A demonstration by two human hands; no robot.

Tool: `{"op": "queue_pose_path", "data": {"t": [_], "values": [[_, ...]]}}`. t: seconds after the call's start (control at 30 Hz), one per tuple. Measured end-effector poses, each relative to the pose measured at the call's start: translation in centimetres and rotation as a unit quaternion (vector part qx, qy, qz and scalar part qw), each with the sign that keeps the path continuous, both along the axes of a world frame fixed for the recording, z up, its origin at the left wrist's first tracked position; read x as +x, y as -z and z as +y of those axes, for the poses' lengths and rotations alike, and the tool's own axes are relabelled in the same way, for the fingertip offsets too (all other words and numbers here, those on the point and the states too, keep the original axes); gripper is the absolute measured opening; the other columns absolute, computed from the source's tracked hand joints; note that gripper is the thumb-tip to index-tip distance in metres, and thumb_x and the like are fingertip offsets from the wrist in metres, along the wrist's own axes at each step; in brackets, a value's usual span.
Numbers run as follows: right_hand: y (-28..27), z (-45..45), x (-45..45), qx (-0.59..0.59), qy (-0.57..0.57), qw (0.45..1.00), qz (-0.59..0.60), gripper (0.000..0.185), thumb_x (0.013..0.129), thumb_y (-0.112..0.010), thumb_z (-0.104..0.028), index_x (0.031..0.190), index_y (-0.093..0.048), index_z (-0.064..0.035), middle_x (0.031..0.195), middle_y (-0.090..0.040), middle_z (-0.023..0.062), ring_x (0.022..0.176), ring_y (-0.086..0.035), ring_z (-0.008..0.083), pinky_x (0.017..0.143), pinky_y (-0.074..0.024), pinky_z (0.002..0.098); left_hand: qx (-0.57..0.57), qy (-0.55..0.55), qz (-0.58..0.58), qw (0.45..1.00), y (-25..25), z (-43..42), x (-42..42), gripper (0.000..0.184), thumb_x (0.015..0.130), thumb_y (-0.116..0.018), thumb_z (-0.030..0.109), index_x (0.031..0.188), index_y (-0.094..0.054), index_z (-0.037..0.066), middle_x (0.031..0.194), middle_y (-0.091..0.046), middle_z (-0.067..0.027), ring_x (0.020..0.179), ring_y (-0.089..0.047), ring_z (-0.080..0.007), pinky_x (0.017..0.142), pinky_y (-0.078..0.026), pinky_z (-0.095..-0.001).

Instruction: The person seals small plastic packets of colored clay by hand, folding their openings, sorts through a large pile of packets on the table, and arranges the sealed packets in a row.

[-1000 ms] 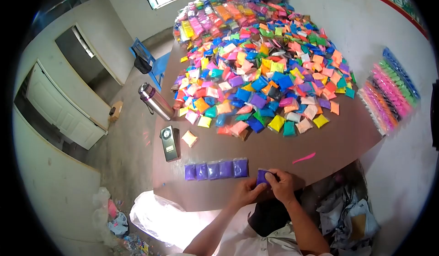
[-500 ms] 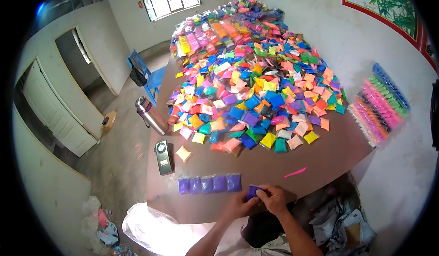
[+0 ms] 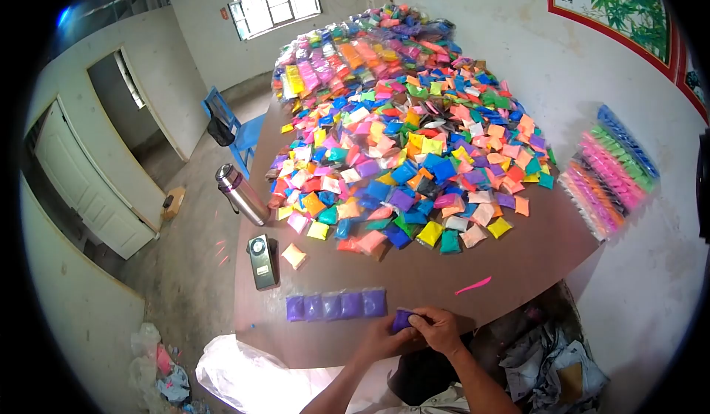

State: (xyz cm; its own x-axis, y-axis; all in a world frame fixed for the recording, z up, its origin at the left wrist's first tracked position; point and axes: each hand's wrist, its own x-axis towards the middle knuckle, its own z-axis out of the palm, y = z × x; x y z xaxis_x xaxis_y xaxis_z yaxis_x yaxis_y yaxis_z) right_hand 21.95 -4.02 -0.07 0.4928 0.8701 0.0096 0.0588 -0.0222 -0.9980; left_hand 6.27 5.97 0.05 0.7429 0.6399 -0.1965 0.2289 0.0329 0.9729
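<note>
A bare left hand [image 3: 384, 339] and a bare right hand [image 3: 439, 330] grip a small purple plastic packet [image 3: 401, 320]. Just left of the grip lies a row of five flat purple plastic packets [image 3: 331, 306]; beyond it to the right, a slim pink plastic tool [image 3: 473, 286]. Farther ahead spreads a heap of small multicoloured plastic packets [image 3: 403, 176]; far left of the grip stands a shiny metal flask [image 3: 244, 198].

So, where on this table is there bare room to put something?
The table is bare at right, between the heap of packets, the pink tool and long bundles. Another strip lies between the heap and the purple row. It is crowded under the heap, by the flask and black device, and where the left hand and right hand hold a purple packet.
</note>
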Motion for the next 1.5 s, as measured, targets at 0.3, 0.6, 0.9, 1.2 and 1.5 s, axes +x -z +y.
{"op": "queue_pose_path", "data": {"t": [0.3,0.6,0.9,1.2,1.5], "values": [[0.0,0.3,-0.2,0.065,-0.013,0.998,-0.019,0.017,0.094,-0.072,-0.008,0.108,-0.073,0.0007,0.084,-0.069,0.0004,0.077,-0.062,0.0068,0.067,-0.0515,0.0226,0.09,0.026,0.013,0.996,-0.5,0.5,-0.2,0.033,0.092,-0.075,0.031,0.111,-0.07,0.004,0.083,-0.069,-0.0126,0.075,-0.064,-0.0174,0.071,-0.052,-0.0375],[-1.2,-0.1,-0.1,0.011,0.006,0.999,0.038,0.015,0.094,-0.072,-0.011,0.104,-0.073,0.0002,0.078,-0.067,0.0,0.064,-0.058,0.0069,0.057,-0.048,0.0234,-0.039,-0.01,-0.022,0.999,0.6,-0.4,-0.1,0.032,0.098,-0.071,0.032,0.108,-0.072,0.002,0.083,-0.07,-0.005,0.08,-0.063,-0.0104,0.073,-0.052,-0.0312],[-1.1,0.0,-0.1,0.054,0.015,0.998,-0.006,0.016,0.094,-0.072,-0.013,0.104,-0.073,-0.0001,0.076,-0.064,-0.002,0.065,-0.056,0.0055,0.058,-0.0465,0.0236,-0.017,-0.022,0.016,0.999,-1.7,-0.7,0.1,0.031,0.098,-0.07,0.031,0.108,-0.072,0.002,0.088,-0.071,-0.0037,0.085,-0.063,-0.0094,0.076,-0.051,-0.0308],[-0.6,-0.3,0.1,-0.006,-0.017,1.0,0.01,0.019,0.094,-0.072,-0.013,0.106,-0.073,0.0005,0.087,-0.072,0.0041,0.079,-0.064,0.0099,0.073,-0.0527,0.0274,-0.047,-0.043,-0.038,0.997,3.6,0.0,-0.2,0.025,0.098,-0.07,0.027,0.101,-0.072,0.002,0.085,-0.067,-0.0007,0.08,-0.058,-0.0074,0.071,-0.047,-0.0273],[-0.3,-0.1,0.2,0.013,-0.006,0.998,-0.054,0.016,0.093,-0.071,-0.013,0.103,-0.073,-0.0003,0.086,-0.072,0.0051,0.078,-0.065,0.0117,0.072,-0.0527,0.0287,-0.013,-0.058,-0.027,0.998,-2.2,-0.7,0.4,0.026,0.098,-0.071,0.026,0.105,-0.071,0.0,0.09,-0.07,-0.0023,0.083,-0.062,-0.0082,0.076,-0.051,-0.0272]]}}
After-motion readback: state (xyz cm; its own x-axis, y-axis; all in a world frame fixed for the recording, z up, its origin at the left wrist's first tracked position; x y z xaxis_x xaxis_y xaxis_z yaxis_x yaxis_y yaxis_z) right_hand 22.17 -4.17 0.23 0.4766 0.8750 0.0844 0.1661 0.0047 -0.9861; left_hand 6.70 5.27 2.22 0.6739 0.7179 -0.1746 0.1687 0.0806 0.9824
